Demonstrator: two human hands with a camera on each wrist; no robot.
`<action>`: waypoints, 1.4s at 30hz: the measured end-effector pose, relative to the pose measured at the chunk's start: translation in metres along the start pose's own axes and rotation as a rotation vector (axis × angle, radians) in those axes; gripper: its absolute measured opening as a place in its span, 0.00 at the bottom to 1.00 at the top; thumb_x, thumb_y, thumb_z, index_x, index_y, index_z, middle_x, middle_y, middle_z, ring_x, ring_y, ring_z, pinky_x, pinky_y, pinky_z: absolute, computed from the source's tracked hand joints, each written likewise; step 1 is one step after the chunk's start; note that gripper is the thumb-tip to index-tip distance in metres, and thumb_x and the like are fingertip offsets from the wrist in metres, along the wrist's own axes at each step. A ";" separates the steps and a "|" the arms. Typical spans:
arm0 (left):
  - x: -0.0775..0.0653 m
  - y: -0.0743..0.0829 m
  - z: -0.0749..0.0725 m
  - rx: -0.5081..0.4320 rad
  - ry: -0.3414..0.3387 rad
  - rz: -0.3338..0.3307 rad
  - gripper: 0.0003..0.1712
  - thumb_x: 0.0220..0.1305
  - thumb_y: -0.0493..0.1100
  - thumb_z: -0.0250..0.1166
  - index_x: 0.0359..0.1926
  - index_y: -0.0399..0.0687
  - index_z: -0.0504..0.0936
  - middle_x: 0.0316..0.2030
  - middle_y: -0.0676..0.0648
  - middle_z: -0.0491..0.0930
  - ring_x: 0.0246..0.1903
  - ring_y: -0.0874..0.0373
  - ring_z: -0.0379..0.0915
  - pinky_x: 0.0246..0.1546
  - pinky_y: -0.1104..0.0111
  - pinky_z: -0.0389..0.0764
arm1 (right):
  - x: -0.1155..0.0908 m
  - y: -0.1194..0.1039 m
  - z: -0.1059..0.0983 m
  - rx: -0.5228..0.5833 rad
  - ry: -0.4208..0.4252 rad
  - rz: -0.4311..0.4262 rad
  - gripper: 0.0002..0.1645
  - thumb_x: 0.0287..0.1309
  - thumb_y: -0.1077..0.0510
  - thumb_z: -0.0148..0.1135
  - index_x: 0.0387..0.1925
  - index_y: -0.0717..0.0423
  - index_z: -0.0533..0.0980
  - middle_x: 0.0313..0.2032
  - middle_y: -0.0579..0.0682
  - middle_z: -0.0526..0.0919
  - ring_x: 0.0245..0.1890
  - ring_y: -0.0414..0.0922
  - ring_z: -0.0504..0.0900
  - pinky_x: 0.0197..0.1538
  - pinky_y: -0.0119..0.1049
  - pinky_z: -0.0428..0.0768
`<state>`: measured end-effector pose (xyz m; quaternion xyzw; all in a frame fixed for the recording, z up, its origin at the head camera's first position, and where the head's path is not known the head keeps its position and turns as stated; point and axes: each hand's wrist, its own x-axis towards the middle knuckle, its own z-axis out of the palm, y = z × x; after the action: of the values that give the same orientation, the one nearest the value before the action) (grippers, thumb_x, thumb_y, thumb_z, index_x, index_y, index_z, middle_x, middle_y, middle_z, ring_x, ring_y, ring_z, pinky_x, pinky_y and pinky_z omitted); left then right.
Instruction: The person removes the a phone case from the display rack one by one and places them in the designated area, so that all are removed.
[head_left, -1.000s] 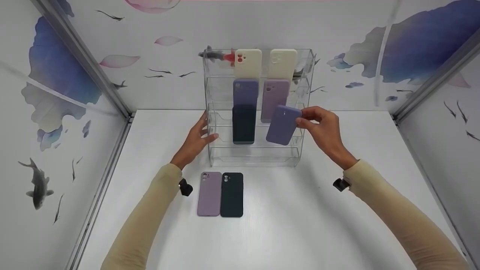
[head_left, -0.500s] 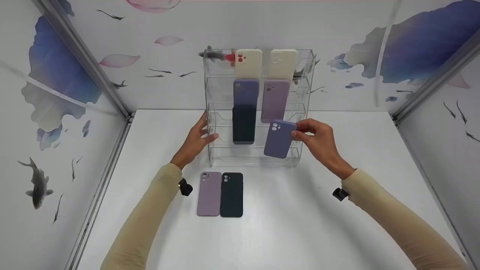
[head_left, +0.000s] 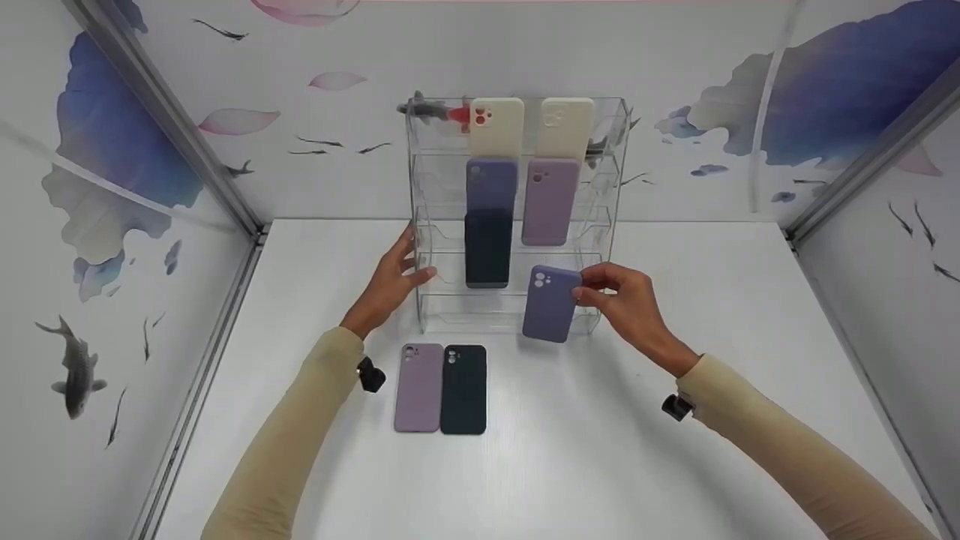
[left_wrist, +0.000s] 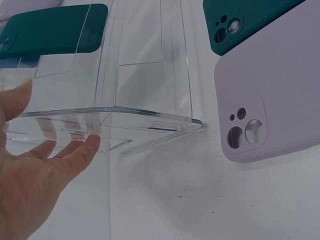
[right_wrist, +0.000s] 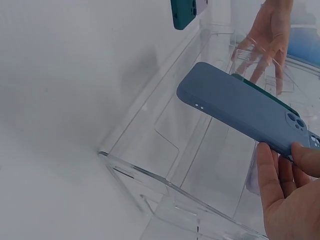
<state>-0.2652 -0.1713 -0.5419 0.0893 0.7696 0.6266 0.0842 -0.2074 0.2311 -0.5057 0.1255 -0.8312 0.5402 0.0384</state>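
My right hand [head_left: 630,300] pinches a blue-purple phone case [head_left: 550,306] by its upper right edge, camera holes at the top. In the head view the case overlaps the lowest tier of a clear acrylic display rack [head_left: 510,304], and it leans slightly. My left hand [head_left: 386,289] holds the rack's left side panel, thumb on the inner side and fingers outside. A dark green case [head_left: 487,251] stands on the rack's left half, below another blue-purple case [head_left: 491,184]. To their right stands a light purple case [head_left: 550,202].
Two cream cases [head_left: 496,129] stand on the top tier. On the white table [head_left: 600,465] in front of the rack, a light purple case [head_left: 418,388] and a dark green case [head_left: 464,390] lie side by side. Printed panels [head_left: 330,172] enclose the table.
My right hand has brought the blue-purple case down and slightly left, from mid-rack to the lowest tier. The case has become more upright. My left hand has stayed put.
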 end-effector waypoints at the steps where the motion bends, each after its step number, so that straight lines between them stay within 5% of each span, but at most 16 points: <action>1: 0.000 0.000 0.000 0.003 0.000 -0.001 0.57 0.79 0.41 0.70 0.92 0.65 0.41 0.88 0.41 0.50 0.81 0.38 0.61 0.77 0.42 0.69 | -0.001 0.001 0.001 0.001 -0.005 0.002 0.12 0.67 0.70 0.75 0.51 0.66 0.87 0.44 0.58 0.90 0.45 0.49 0.89 0.48 0.29 0.88; 15: 0.000 0.000 0.001 0.029 0.005 -0.009 0.58 0.79 0.45 0.71 0.91 0.66 0.40 0.88 0.40 0.50 0.81 0.37 0.61 0.78 0.38 0.66 | -0.017 0.014 0.017 -0.001 -0.054 0.023 0.13 0.67 0.69 0.76 0.52 0.64 0.88 0.44 0.56 0.90 0.46 0.52 0.88 0.49 0.28 0.87; 34: 0.000 0.001 0.001 0.021 0.002 -0.018 0.58 0.79 0.45 0.70 0.92 0.63 0.40 0.88 0.39 0.48 0.82 0.33 0.57 0.79 0.39 0.65 | -0.030 0.024 0.044 0.171 -0.178 0.092 0.14 0.67 0.72 0.74 0.53 0.67 0.87 0.44 0.61 0.90 0.46 0.58 0.92 0.47 0.47 0.92; 42: -0.001 0.002 0.001 0.015 0.003 -0.012 0.58 0.78 0.45 0.71 0.92 0.63 0.41 0.88 0.40 0.49 0.82 0.33 0.58 0.79 0.39 0.64 | -0.038 0.033 0.055 0.178 -0.231 0.101 0.14 0.69 0.69 0.73 0.54 0.67 0.86 0.45 0.62 0.90 0.46 0.58 0.93 0.46 0.46 0.92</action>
<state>-0.2640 -0.1701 -0.5406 0.0843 0.7750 0.6204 0.0860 -0.1751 0.1998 -0.5653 0.1479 -0.7840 0.5951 -0.0962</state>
